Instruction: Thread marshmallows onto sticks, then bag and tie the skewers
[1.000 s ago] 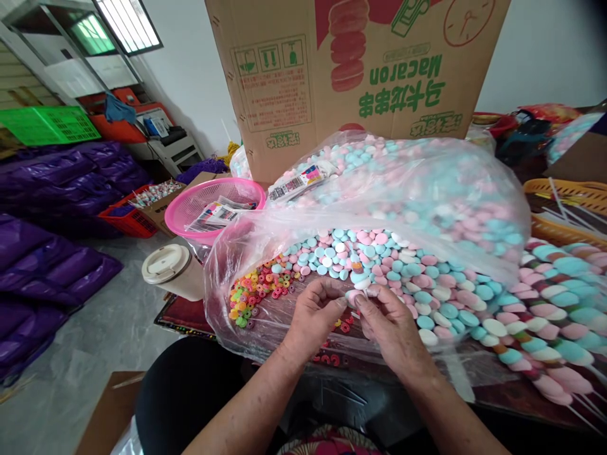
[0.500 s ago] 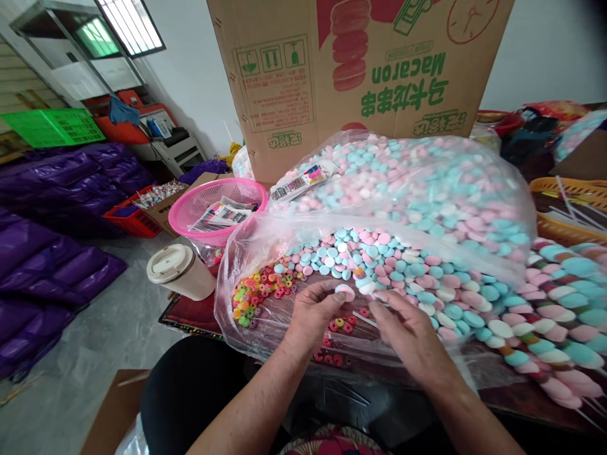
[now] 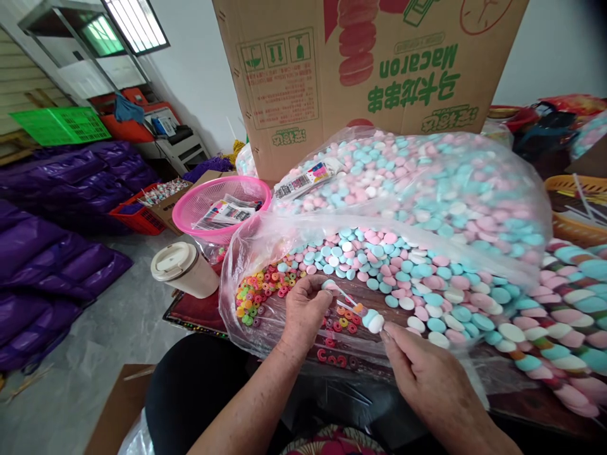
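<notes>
my left hand (image 3: pixel 303 309) pinches the far end of a thin white plastic stick (image 3: pixel 344 297), fingers closed on it. my right hand (image 3: pixel 427 373) has its fingers together by the near end, where white and blue marshmallow discs (image 3: pixel 372 320) sit threaded. both hover over the clear plastic bag (image 3: pixel 265 253) of pink and blue discs on the worktop, small coloured candy rings (image 3: pixel 258 291) just left.

We are in a small candy packing workshop: a shipping carton (image 3: pixel 360 69), a bulk sweets bag (image 3: pixel 427 189), purple sacks (image 3: pixel 57 246) and crates (image 3: pixel 61 124).
</notes>
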Motion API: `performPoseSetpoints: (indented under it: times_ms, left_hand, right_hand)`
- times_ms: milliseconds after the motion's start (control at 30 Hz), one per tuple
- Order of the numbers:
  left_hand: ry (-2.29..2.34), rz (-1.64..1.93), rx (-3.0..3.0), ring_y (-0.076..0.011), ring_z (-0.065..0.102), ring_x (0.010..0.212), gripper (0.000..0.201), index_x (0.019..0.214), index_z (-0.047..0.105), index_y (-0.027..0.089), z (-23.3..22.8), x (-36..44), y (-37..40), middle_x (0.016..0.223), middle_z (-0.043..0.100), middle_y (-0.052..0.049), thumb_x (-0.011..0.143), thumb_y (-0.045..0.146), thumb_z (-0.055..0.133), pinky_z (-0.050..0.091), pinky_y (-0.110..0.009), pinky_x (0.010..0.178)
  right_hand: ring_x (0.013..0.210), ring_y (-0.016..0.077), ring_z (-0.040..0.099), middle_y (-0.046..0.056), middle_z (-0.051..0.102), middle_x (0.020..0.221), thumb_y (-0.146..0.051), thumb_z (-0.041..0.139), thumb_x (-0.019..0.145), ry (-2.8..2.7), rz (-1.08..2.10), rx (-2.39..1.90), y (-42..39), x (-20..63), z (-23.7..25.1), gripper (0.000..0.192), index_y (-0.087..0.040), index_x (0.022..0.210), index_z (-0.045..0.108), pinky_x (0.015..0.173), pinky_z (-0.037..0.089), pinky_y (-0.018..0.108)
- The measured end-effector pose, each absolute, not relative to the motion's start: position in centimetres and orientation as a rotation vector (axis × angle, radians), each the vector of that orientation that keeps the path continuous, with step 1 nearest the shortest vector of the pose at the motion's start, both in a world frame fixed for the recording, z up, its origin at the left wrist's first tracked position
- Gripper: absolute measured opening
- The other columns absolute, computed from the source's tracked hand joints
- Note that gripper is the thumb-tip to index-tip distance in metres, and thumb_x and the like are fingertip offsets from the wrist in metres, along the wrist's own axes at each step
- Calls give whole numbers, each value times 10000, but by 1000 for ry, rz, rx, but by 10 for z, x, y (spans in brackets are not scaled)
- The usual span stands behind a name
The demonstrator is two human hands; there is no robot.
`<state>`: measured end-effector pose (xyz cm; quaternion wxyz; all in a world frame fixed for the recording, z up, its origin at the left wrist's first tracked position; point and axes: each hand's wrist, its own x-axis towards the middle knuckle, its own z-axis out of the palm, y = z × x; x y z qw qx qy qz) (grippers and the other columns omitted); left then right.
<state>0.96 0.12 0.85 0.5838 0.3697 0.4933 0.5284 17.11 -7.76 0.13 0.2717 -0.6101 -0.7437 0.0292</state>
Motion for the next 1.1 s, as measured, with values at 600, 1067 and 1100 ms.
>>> performPoseSetpoints:
  times_ms: [600,1067,1100]
  left_hand:
    - [1185,1277,898,-111,566,581,197,782,621,148,3,15,-2,668,627,11,589,182,613,479,-239,562]
    - [1187,1295,933,-94,545,550,162,765,610,145,3,15,0,670,614,8,610,192,603,431,-213,524]
    - [1187,1298,939,-92,541,544,160,765,609,147,3,15,0,668,612,10,613,195,607,432,-212,522]
  right_hand:
    - [510,126,616,-4,656,620,-247,364,898,-2111,-111,-1662,-75,169,-7,259,-208,852,616,443,355,213]
    - [478,120,603,-9,652,609,-256,362,900,-2135,-95,-1666,-76,169,-9,253,-218,814,597,427,340,214]
    - [478,121,604,-8,653,608,-257,360,900,-2138,-99,-1669,-75,169,-9,256,-218,812,597,424,339,214]
